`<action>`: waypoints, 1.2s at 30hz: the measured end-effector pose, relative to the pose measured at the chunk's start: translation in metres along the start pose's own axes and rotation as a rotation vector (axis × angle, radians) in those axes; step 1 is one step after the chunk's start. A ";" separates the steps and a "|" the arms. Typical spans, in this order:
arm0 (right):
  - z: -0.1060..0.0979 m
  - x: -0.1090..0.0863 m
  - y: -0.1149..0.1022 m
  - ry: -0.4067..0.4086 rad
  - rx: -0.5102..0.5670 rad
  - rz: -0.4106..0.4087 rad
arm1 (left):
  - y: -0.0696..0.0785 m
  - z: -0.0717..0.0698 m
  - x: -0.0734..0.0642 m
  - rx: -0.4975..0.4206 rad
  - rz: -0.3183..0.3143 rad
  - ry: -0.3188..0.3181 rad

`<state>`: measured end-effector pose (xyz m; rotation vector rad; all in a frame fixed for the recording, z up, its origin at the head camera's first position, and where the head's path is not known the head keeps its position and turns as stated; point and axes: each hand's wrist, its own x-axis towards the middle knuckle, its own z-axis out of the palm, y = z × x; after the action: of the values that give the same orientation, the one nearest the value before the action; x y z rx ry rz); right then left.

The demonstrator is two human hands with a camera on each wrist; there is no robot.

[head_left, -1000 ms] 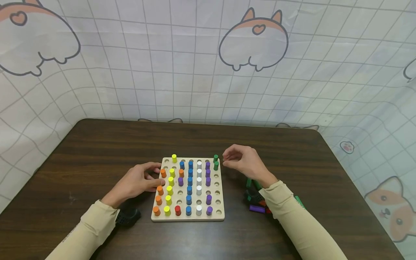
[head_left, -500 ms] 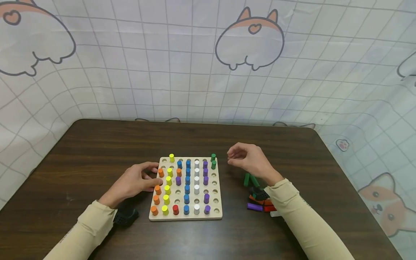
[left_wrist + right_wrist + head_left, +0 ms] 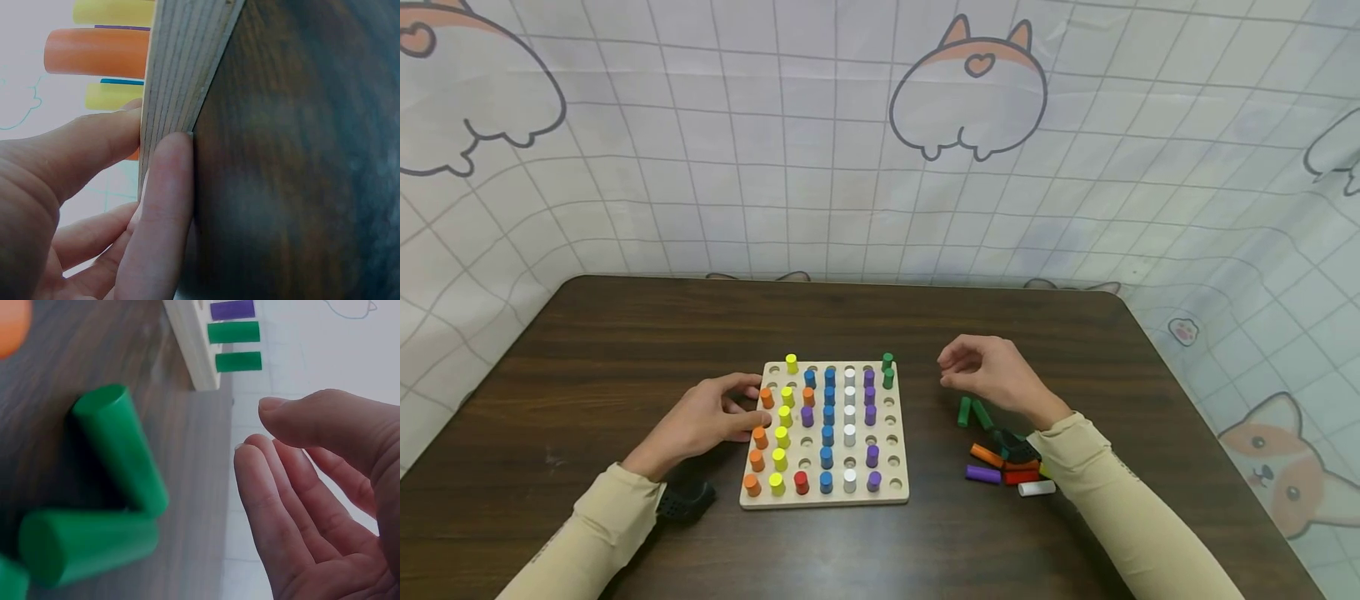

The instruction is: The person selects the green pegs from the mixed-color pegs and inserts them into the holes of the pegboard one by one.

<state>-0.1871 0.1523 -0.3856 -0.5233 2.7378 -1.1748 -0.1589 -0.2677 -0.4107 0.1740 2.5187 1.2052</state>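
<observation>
A square wooden pegboard (image 3: pixel 900 492) lies on the table, with rows of orange, yellow, blue, white and purple pegs standing in it. Two green pegs (image 3: pixel 234 332) are upright in its far right corner. My left hand (image 3: pixel 707 412) holds the board by its left edge; in the left wrist view the thumb (image 3: pixel 94 147) lies over the top face and a finger (image 3: pixel 167 181) rests along the side. Right of the board, my right hand (image 3: pixel 996 371) hovers with nothing in it, thumb and fingers apart. Loose green pegs (image 3: pixel 122 447) lie below it on the table.
A pile of loose pegs lies by my right wrist, among them a purple peg (image 3: pixel 983 474), a white peg (image 3: pixel 1037 488) and a red peg (image 3: pixel 1021 477). The dark wooden table (image 3: pixel 647 333) ends at a white patterned curtain (image 3: pixel 820 167).
My right hand has drawn away to the right from the board's far right corner, uncovering more of the loose pegs. My left hand keeps its hold on the board. The head view has shifted slightly.
</observation>
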 end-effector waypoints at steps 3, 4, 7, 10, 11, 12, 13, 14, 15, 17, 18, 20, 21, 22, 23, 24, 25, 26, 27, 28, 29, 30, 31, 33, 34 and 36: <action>-0.003 -0.003 0.003 -0.014 -0.032 -0.004 | -0.001 0.000 0.000 0.002 -0.003 0.000; -0.004 -0.004 0.004 -0.019 -0.042 -0.006 | -0.001 0.000 0.000 0.002 -0.004 0.000; -0.007 -0.007 0.007 -0.036 -0.062 -0.007 | -0.002 0.000 0.000 0.010 -0.006 0.002; -0.010 -0.010 0.010 -0.055 -0.077 -0.008 | -0.003 -0.001 0.001 0.021 -0.006 0.006; -0.011 -0.011 0.011 -0.062 -0.081 -0.009 | -0.003 -0.001 0.001 0.025 -0.005 0.007; -0.012 -0.012 0.011 -0.066 -0.087 -0.009 | -0.003 -0.001 0.001 0.028 -0.004 0.008; -0.013 -0.013 0.012 -0.073 -0.090 -0.007 | -0.003 -0.001 0.001 0.029 -0.003 0.008; -0.013 -0.014 0.013 -0.080 -0.092 -0.008 | -0.003 -0.001 0.001 0.027 -0.002 0.007; -0.014 -0.015 0.013 -0.085 -0.096 -0.008 | -0.004 -0.001 0.001 0.027 -0.001 0.008; -0.015 -0.017 0.015 -0.100 -0.097 -0.004 | -0.004 -0.001 0.001 0.024 0.000 0.006; -0.016 -0.018 0.015 -0.106 -0.098 -0.004 | -0.004 -0.001 0.001 0.023 0.001 0.005; -0.017 -0.019 0.017 -0.119 -0.093 -0.003 | -0.004 -0.001 0.001 0.025 0.002 0.005; -0.018 -0.021 0.018 -0.125 -0.091 0.002 | -0.004 -0.001 0.001 0.025 0.002 0.004; -0.018 -0.022 0.019 -0.132 -0.085 0.008 | -0.003 -0.001 0.001 0.021 0.003 0.002; -0.019 -0.023 0.020 -0.137 -0.083 0.012 | -0.003 -0.001 0.001 0.018 0.004 0.001; -0.020 -0.024 0.021 -0.142 -0.078 0.015 | -0.003 -0.001 0.001 0.014 0.004 0.000; -0.020 -0.026 0.021 -0.148 -0.068 0.028 | -0.003 -0.001 0.002 0.011 0.005 -0.001; -0.021 -0.027 0.022 -0.154 -0.059 0.040 | -0.003 -0.001 0.002 0.006 0.005 -0.002; -0.021 -0.028 0.023 -0.159 -0.053 0.050 | -0.003 -0.001 0.002 0.003 0.006 -0.003; -0.022 -0.029 0.025 -0.163 -0.048 0.058 | -0.003 -0.001 0.002 0.000 0.006 -0.004; -0.022 -0.029 0.026 -0.166 -0.045 0.063 | -0.003 0.000 0.002 0.000 0.005 -0.004; -0.022 -0.030 0.027 -0.170 -0.042 0.070 | -0.003 0.000 0.002 0.001 0.005 -0.005; -0.023 -0.031 0.028 -0.172 -0.039 0.078 | -0.002 0.000 0.002 0.001 0.005 -0.006; -0.023 -0.032 0.030 -0.176 -0.045 0.080 | -0.002 0.000 0.002 0.000 0.004 -0.006; -0.024 -0.032 0.031 -0.178 -0.045 0.082 | -0.002 0.000 0.002 0.001 0.004 -0.007; -0.025 -0.033 0.032 -0.181 -0.046 0.090 | -0.002 0.000 0.002 0.000 0.004 -0.007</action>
<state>-0.1706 0.2015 -0.3928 -0.4809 2.6101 -0.9941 -0.1611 -0.2684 -0.4128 0.1839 2.5133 1.2039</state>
